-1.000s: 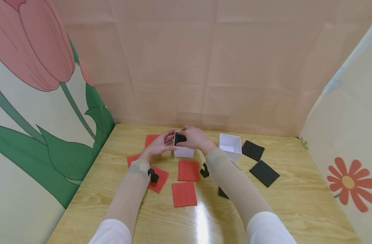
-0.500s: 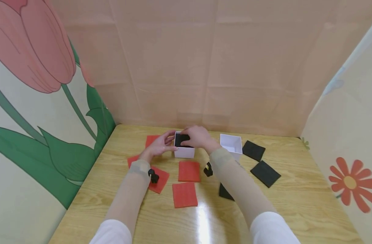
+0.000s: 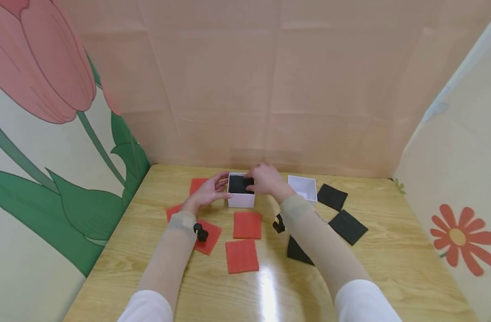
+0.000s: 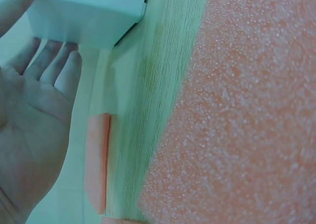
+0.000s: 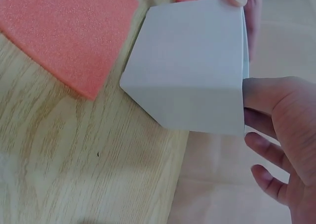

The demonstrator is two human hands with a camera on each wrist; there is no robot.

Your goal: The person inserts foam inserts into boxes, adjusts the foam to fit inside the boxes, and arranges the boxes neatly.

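A white box [image 3: 241, 201] stands toward the back of the table with a black square sheet [image 3: 238, 184] lying inside its top. My left hand [image 3: 208, 192] holds the box at its left side, thumb at the near corner and fingers along the far part; the left wrist view shows those fingers almost straight against the wall of the box [image 4: 89, 17]. Thumb and index finger of my right hand [image 3: 266, 180] reach over the right rim and touch the sheet's right end. In the right wrist view these fingertips are hidden inside the box [image 5: 192, 46].
A second white box [image 3: 302, 184] stands to the right. Black squares [image 3: 348, 227] lie beyond it and under the right forearm. Several red foam squares [image 3: 242, 256] lie in front of and left of the first box. A fabric backdrop [image 3: 213, 112] rises behind the table [image 3: 398, 268].
My right hand has slid rightward across the box opening, uncovering more of the black sheet inside. The left hand keeps its place on the box.
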